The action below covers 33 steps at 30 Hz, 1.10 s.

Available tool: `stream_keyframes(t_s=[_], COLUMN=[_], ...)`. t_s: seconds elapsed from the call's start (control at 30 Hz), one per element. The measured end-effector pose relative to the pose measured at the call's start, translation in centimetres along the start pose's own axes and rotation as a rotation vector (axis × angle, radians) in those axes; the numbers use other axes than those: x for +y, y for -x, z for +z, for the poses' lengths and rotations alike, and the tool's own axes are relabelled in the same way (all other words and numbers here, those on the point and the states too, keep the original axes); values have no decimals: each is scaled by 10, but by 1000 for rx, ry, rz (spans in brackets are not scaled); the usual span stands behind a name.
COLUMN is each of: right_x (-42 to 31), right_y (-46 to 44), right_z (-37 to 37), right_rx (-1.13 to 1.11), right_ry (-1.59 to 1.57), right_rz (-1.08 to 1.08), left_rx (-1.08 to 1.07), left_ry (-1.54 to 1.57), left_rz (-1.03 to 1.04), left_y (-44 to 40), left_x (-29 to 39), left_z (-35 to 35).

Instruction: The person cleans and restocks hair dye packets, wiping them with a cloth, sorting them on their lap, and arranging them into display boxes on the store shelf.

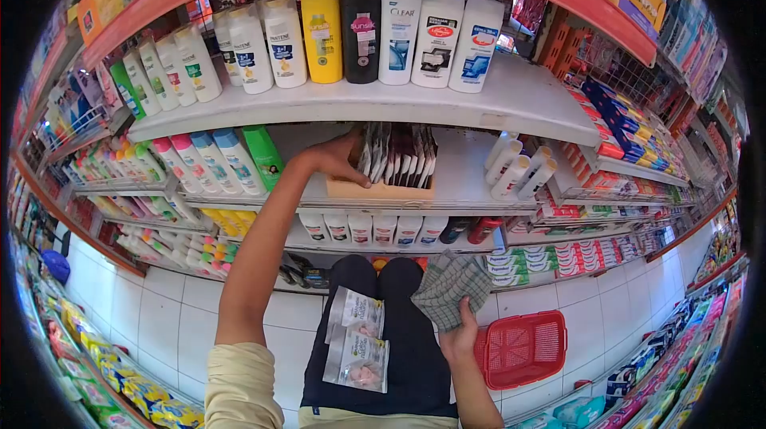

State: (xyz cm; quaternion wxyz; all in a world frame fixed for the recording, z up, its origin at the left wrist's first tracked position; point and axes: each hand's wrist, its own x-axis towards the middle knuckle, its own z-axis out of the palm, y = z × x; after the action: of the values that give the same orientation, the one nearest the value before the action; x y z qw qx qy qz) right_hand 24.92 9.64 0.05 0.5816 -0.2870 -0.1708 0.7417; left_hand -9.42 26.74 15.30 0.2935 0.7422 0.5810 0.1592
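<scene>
Our left hand (pixel 339 159) is at the left end of the cardboard box (pixel 383 191), thumb at its front wall, fingers partly hidden; we can't tell if it's gripping. Box sits along the front edge of the middle shelf (pixel 467 170), a row of sachets (pixel 403 162) standing inside. Our right hand (pixel 458 341) is closed on a checked cloth (pixel 455 289), below that shelf's front edge. Step in hand, our read: positioning or steadying the box. Next move calls for keeping it level, sachets upright. Farther out: white bottles (pixel 523 172) near the shelf's right end, two packets (pixel 359 359) on our lap, red basket (pixel 562 353) on the floor.
</scene>
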Motion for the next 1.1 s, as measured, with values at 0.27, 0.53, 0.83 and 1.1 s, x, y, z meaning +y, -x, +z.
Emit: stream_keyframes(t_s=[0.27, 0.53, 0.83, 1.1], right_x=[5, -2, 8, 20], right_y=[0, 1, -4, -1], right_z=[4, -2, 2, 12], right_rx=[-5, -18, 9, -33], right_ry=[9, -5, 4, 6], right_rz=[20, 0, 18, 58], left_rx=[5, 95, -51, 17], left_ry=[-40, 29, -82, -20], left_rz=[117, 18, 7, 173], left_y=[-15, 5, -7, -20], left_x=[-33, -5, -7, -38], left_z=[10, 4, 9, 26])
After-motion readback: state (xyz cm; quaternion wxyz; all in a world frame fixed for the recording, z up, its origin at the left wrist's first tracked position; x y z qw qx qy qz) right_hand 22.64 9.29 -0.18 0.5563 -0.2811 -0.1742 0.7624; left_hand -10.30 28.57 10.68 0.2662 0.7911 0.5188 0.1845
